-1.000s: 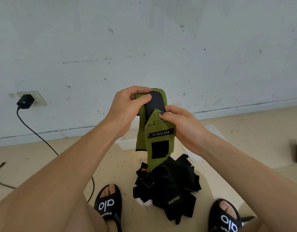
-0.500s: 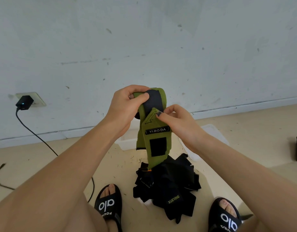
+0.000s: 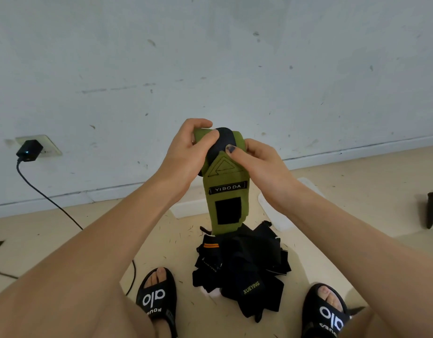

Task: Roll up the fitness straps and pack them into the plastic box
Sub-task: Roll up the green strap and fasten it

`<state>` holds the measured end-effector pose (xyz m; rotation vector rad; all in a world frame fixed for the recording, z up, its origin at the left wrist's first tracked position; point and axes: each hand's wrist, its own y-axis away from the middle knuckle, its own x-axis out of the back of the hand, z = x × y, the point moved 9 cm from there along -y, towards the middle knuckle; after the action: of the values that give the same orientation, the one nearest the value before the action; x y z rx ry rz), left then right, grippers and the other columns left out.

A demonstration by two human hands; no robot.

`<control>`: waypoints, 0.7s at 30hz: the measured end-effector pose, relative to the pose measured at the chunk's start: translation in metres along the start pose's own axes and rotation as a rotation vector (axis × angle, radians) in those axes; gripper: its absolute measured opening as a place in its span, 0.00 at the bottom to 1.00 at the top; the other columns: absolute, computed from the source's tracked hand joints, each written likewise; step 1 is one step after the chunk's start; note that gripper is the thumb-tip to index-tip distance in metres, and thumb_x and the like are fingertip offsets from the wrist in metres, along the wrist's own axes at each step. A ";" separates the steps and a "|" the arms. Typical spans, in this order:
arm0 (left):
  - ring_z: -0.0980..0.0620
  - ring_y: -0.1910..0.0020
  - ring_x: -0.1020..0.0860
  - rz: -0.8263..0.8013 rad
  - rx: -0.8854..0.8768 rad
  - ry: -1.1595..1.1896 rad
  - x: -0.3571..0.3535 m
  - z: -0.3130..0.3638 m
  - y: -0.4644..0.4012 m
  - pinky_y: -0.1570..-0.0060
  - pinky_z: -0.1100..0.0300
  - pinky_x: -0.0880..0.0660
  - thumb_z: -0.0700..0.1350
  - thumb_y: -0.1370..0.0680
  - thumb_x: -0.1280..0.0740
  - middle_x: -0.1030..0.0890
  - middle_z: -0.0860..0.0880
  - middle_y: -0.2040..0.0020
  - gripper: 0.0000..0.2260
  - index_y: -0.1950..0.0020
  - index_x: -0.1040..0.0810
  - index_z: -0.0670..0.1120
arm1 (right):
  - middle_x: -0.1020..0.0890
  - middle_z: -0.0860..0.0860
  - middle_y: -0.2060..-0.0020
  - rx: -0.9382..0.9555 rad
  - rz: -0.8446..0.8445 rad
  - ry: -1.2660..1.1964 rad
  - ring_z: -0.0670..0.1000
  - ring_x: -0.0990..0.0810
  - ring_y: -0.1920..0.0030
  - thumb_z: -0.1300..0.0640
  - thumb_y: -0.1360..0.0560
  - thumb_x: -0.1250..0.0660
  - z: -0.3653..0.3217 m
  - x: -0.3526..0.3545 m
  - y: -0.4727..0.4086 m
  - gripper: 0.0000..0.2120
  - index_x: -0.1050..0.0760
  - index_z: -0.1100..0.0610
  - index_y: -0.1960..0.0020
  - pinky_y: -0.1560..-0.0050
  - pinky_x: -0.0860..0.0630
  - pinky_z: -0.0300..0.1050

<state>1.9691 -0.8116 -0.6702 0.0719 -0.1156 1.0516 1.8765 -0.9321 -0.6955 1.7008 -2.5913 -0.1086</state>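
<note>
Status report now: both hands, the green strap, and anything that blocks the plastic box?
Left hand and right hand both grip green strap, half rolled, tail hanging. Plastic box behind, mostly hidden. Black straps piled on floor before it.

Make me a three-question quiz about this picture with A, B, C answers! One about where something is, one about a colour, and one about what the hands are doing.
1. Where is the pile of black straps?
A. on the floor between the two sandalled feet
B. hanging on the wall
C. on a chair

2. What colour is the strap marked YIBODA?
A. red
B. green
C. white

3. What are the hands doing?
A. both resting flat on the floor
B. both gripping the top of the green strap
C. one unplugging the charger

Answers:
1 A, the pile lies on the floor between the feet.
2 B, its fabric is olive green with black patches.
3 B, the left hand and right hand curl round its rolled top.
</note>
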 end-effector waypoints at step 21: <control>0.48 0.54 0.17 0.072 0.015 0.139 -0.003 0.001 0.003 0.60 0.56 0.18 0.40 0.21 0.30 0.18 0.44 0.49 0.04 0.49 0.22 0.48 | 0.12 0.56 0.49 -0.121 -0.060 -0.104 0.53 0.13 0.49 0.49 0.16 0.36 0.009 -0.017 0.000 0.15 0.18 0.57 0.40 0.48 0.18 0.48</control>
<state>1.9644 -0.8130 -0.6693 0.0080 0.0158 1.1264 1.8826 -0.9158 -0.7041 1.7750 -2.5460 -0.3567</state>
